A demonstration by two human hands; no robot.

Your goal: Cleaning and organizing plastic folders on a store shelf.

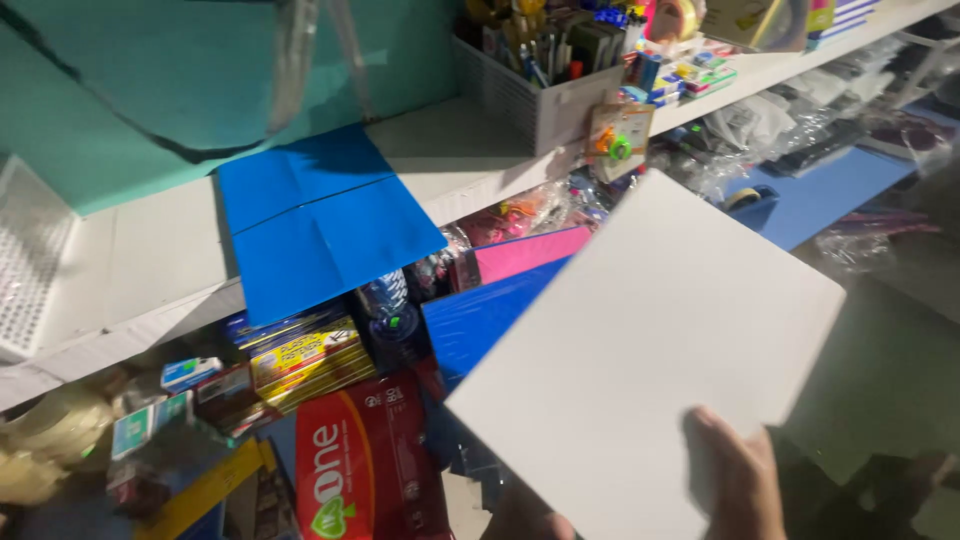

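My right hand [745, 485] grips a large white rectangular board [650, 340] at its lower edge, thumb lying on top. The board is tilted and held in front of the shelves, covering part of the lower shelf. A small skin-coloured shape [540, 520] shows just under the board's lower left edge; it may be my left hand, but too little of it is visible to tell its state. Beyond the board, blue paper sheets [320, 225] lie flat on the white upper shelf [150, 260].
A white basket [535, 100] full of pens stands on the upper shelf. A perforated white basket [30, 250] sits at far left. Below are a red package [365, 460], yellow striped packs [310, 365], a blue folder [480, 320], a pink folder [520, 252] and plastic-wrapped goods.
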